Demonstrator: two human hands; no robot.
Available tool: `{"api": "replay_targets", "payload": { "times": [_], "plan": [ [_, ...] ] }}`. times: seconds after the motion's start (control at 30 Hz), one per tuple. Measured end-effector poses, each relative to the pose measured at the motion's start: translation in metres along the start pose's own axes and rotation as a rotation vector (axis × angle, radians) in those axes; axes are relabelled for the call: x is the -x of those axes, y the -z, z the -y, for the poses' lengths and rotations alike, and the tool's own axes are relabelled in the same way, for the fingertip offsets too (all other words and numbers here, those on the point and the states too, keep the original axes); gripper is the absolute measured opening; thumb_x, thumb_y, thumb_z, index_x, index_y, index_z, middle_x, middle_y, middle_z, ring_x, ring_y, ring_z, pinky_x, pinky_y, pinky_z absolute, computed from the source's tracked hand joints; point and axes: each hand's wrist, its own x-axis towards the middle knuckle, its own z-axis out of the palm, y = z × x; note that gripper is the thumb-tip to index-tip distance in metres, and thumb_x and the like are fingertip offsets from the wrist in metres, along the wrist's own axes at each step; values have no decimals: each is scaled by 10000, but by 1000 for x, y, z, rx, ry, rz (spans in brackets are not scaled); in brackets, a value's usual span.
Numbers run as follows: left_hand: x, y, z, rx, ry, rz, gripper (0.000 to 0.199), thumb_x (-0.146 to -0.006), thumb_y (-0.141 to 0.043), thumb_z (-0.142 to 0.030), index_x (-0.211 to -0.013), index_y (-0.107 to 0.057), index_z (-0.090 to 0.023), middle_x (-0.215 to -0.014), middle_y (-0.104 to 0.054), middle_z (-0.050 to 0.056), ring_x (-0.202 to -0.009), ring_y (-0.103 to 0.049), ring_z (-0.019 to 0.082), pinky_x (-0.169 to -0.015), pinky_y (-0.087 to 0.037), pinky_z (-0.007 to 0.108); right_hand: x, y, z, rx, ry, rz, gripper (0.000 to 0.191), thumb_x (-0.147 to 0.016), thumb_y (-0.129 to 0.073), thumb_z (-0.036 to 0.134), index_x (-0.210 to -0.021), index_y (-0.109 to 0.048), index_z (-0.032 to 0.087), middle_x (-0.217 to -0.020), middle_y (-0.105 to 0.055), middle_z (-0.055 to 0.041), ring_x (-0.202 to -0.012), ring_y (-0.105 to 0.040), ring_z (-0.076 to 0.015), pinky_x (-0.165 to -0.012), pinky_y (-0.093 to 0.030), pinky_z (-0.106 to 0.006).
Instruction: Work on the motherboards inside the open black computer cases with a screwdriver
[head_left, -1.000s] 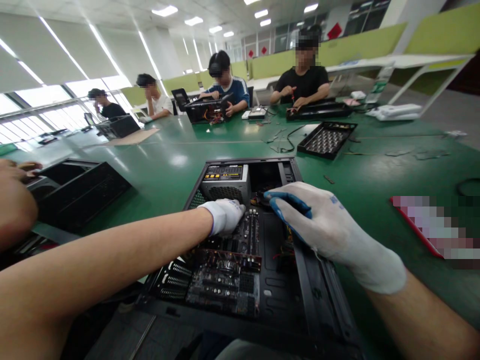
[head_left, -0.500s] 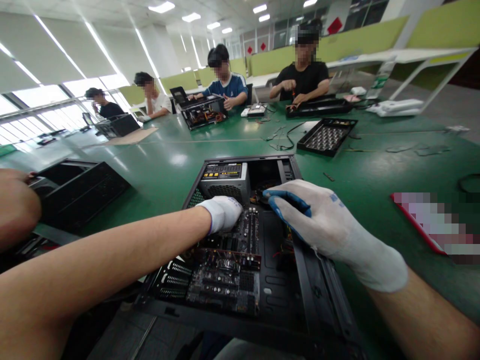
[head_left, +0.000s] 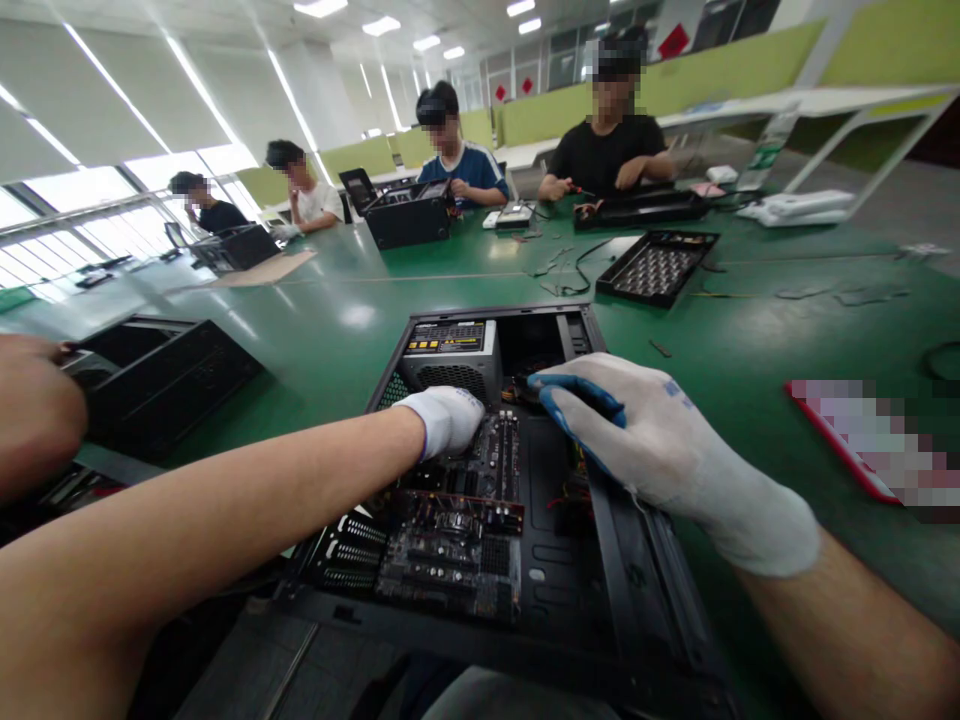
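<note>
Two gloved hands, head view, over open PC case [head_left: 637, 580] at near edge of green table [head_left: 315, 350]. L hand [head_left: 442, 420]: reaches fwd across case's left rim, back up, at mobo [head_left: 454, 570] far end, just in front of PSU [head_left: 450, 345]; fingers hidden, can't tell grip. R hand [head_left: 637, 425]: over case's right rim, thumb + index curved twd dark cables [head_left: 521, 385] beside PSU; can't tell if pinching. Vs 0.5s ago: hands approx same; co-worker's case [head_left: 409, 222] nr far edge turned, plain side now faces cam.
</note>
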Motion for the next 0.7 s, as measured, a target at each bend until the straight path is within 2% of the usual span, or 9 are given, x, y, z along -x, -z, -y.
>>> {"api": "replay_targets", "payload": {
  "times": [0.2,0.57,0.7],
  "plan": [
    [-1,-1,2,-36,-35,15,412,-750,-794,-210,-1154,-776,-131,-1231,-754,194,-1119,-732,342,-983,-581,372,0,-1,0,3,2,-1,295,-1013,-579,465,-1104,-775,263,-1087,-779,-11,-998,-708,-229,-885,-525,-350],
    [4,2,-2,-22,-10,-4,429,-735,-796,-189,-1159,-766,-126,-1213,-763,189,-1100,-734,332,-984,-576,374,0,-1,-2,17,6,-1,297,-1015,-578,466,-1121,-776,272,-1100,-778,-8,-1007,-704,-230,-879,-522,-352],
    [3,3,-1,-43,-13,10,402,-776,-774,-226,-1170,-764,-146,-1217,-764,166,-1124,-727,316,-988,-570,347,0,-1,-2,17,-1,-3,305,-1012,-578,472,-1122,-774,266,-1095,-778,-10,-1000,-704,-230,-880,-520,-353]
  ]
}}
